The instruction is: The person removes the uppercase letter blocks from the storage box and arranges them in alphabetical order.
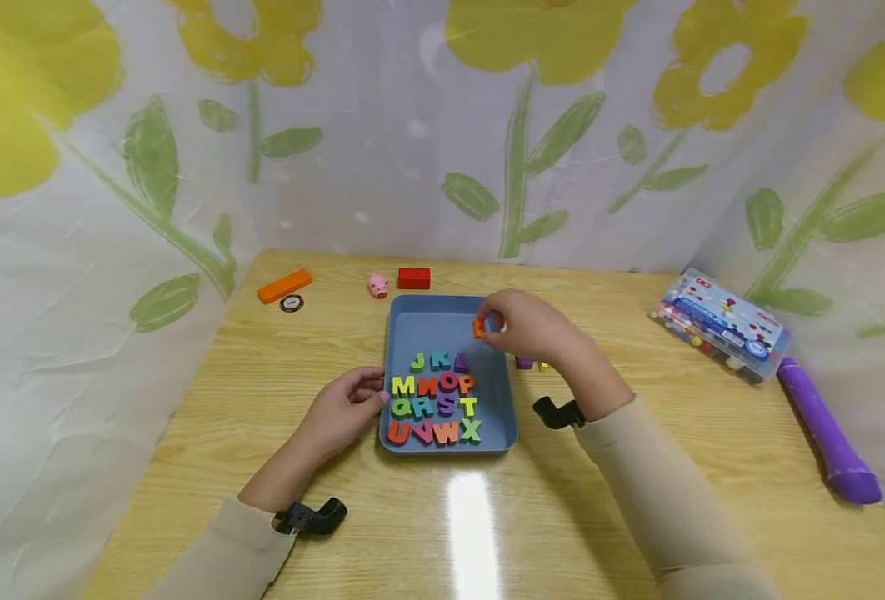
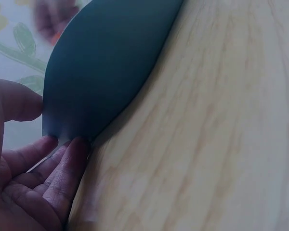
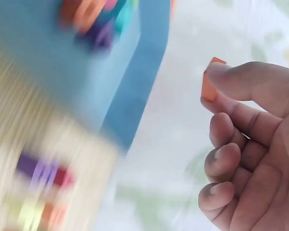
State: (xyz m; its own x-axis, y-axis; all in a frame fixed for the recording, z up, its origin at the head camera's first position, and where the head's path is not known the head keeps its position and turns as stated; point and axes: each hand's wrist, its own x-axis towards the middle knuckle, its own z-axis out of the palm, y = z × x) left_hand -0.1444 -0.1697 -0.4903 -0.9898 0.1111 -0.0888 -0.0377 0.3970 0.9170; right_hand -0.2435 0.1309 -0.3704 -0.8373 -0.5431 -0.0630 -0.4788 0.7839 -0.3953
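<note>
Right wrist: hand [image 3: 262,151] pinches flat-sided orange piece [image 3: 208,87].

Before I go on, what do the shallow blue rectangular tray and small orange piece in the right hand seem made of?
Shallow blue rectangular tray: probably satin plastic, given its smooth walls and rounded corners. Small orange piece: matte-looking; perhaps painted wood or plastic, its even colour leaves that open.

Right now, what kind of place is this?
Probably a play or learning corner: I see bright letters in a blue tray, a pink toy pig and a backdrop with big yellow flowers.
</note>
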